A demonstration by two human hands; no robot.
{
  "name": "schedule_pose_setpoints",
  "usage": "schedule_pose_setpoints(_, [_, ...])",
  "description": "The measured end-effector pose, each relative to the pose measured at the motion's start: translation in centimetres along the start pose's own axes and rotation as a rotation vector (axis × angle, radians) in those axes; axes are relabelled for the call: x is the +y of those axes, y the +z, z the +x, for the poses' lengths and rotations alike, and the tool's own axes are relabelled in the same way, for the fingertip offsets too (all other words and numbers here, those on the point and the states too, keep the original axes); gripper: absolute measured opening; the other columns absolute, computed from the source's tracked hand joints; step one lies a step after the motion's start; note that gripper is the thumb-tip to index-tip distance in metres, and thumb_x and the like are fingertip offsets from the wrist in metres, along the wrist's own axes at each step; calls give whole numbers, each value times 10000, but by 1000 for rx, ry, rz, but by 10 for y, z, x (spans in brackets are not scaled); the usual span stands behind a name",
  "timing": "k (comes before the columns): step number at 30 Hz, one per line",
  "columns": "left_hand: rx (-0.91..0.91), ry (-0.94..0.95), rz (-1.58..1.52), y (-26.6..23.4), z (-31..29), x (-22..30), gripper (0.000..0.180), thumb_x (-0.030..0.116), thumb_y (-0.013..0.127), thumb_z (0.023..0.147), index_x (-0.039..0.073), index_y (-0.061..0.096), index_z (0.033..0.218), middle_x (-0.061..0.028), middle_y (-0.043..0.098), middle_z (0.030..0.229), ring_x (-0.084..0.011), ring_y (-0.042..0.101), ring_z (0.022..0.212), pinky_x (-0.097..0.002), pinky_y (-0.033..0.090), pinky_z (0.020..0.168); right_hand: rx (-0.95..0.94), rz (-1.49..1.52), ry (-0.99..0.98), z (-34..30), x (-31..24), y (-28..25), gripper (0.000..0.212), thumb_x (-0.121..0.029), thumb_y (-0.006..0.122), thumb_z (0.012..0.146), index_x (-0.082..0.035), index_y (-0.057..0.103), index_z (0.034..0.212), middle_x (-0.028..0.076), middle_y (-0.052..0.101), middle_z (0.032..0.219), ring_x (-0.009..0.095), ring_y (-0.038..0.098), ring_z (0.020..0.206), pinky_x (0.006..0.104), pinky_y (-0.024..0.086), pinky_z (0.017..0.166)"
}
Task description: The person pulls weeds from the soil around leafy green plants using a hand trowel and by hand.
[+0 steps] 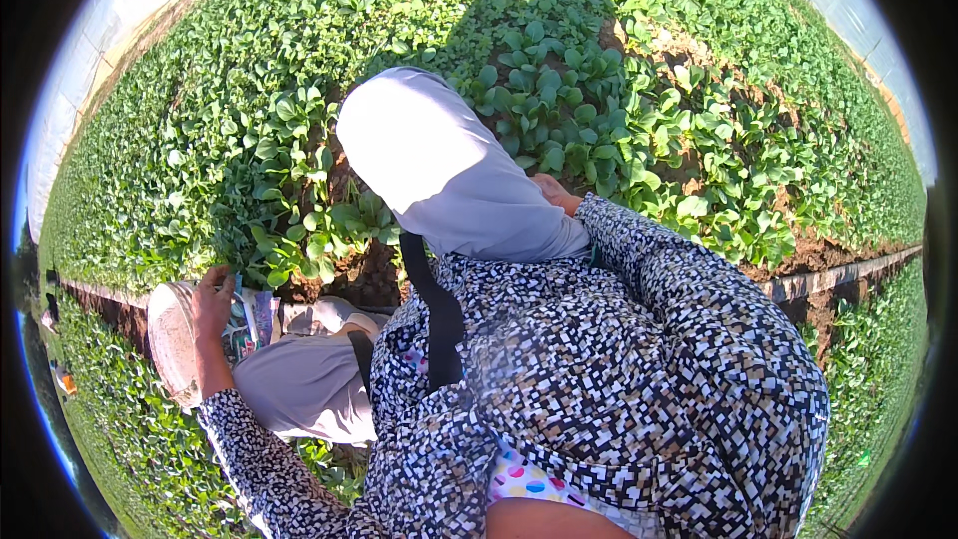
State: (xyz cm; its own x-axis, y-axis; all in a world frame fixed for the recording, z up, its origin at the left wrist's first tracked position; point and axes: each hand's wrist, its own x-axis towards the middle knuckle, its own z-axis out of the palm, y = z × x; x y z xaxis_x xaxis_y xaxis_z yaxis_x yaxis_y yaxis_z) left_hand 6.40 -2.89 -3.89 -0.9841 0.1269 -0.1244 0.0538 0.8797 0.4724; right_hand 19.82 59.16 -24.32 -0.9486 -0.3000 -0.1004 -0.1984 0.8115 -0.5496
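Observation:
My left hand (212, 304) is at the lower left, beside my lowered leg. Its fingers are bent and closed, and what they grip is too small to make out. Right by it stands a pale, dirt-smudged round thing (172, 344), possibly a bucket seen at an angle. Between that and my leg lies a colourful printed packet (263, 315). My right hand (556, 196) is just past my raised knee (439, 160), close to the leafy green plants (569, 140). Its visible fingers are curled, while the knee hides the rest and anything in them.
Dense rows of low leafy greens (299, 30) spread ahead and to both sides. Bare brown soil (369, 274) shows at my feet. A narrow pale border (848, 274) runs across at right. Translucent sheeting (120, 10) rises at the far edges.

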Motion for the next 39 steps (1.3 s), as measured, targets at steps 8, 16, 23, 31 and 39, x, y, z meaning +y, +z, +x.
schedule_pose_setpoints(8, [17, 48, 19, -3, -2, 72, 313, 201, 618, 886, 58, 602, 1163, -136, 680, 995, -227, 650, 904, -328, 495, 817, -172, -266, 177, -56, -7, -12, 315, -314, 539, 833, -60, 669, 966, 155, 663, 938, 328, 655, 837, 432, 498, 732])
schedule_pose_setpoints(16, [-106, 142, -95, 11, 21, 85, 340, 221, 643, 874, 88, 596, 1182, -115, 686, 975, -230, 656, 885, -339, 503, 798, -227, -352, 312, -117, 4, -23, 306, -313, 550, 825, -66, 676, 953, 152, 666, 920, 329, 654, 834, 438, 497, 731])
schedule_pose_setpoints(23, [-114, 218, 61, 17, 16, 102, 313, 249, 644, 869, 114, 608, 1149, -110, 676, 1032, -273, 641, 950, -362, 492, 837, -237, -364, 337, -130, 8, -22, 298, -313, 561, 818, -71, 682, 943, 149, 670, 904, 330, 654, 832, 444, 496, 730])
schedule_pose_setpoints(31, [-168, 153, 235, 19, -2, 122, 305, 235, 657, 854, 115, 616, 1132, -119, 668, 1076, -288, 633, 1004, -379, 488, 865, -234, -377, 353, -146, 30, -31, 289, -312, 572, 810, -76, 689, 930, 146, 673, 885, 331, 654, 830, 451, 495, 729])
schedule_pose_setpoints(39, [-551, 298, 86, 83, 12, 172, 321, 259, 646, 855, 120, 625, 1143, -82, 674, 987, -280, 638, 911, -363, 493, 805, -304, -250, 535, -117, -20, -101, 262, -367, 629, 781, -144, 705, 894, 148, 681, 866, 340, 647, 818, 420, 505, 704])
